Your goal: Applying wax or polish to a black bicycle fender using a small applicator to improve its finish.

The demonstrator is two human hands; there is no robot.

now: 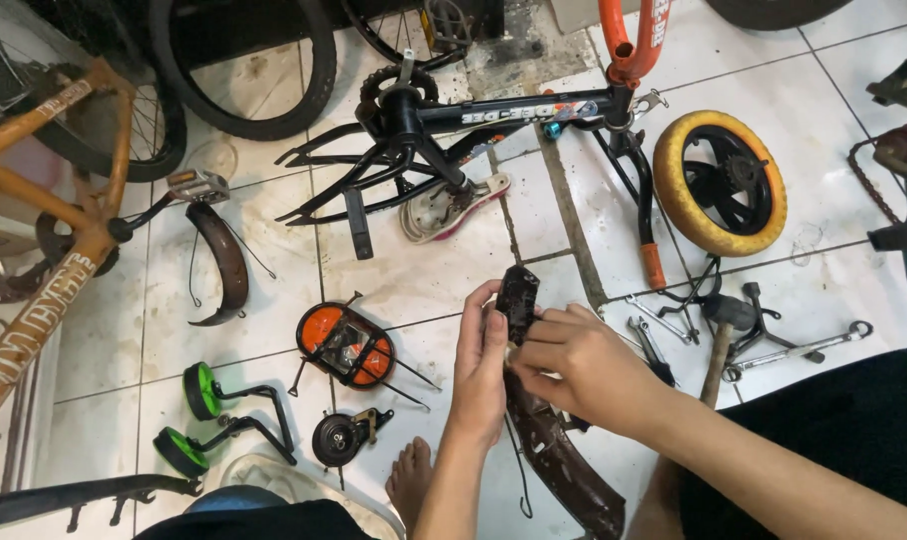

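Both my hands hold a dark, rusty curved bicycle mudguard [564, 460] over the tiled floor. My left hand [481, 365] grips its upper black end from the left. My right hand [574, 365] pinches the same end [518, 295] from the right, fingers pressed against it. The mudguard's lower part curves down toward me, with a thin wire stay hanging beside it. My bare foot [410, 480] rests on the floor just below.
A black small bicycle frame [444, 140] lies upside down ahead, with a yellow-tyred wheel [719, 182] to its right. Another mudguard [224, 262], an orange reflector part [346, 345], green training wheels [202, 415], wrenches [649, 325] and a hammer [722, 335] are scattered around. An orange bike frame [44, 220] stands left.
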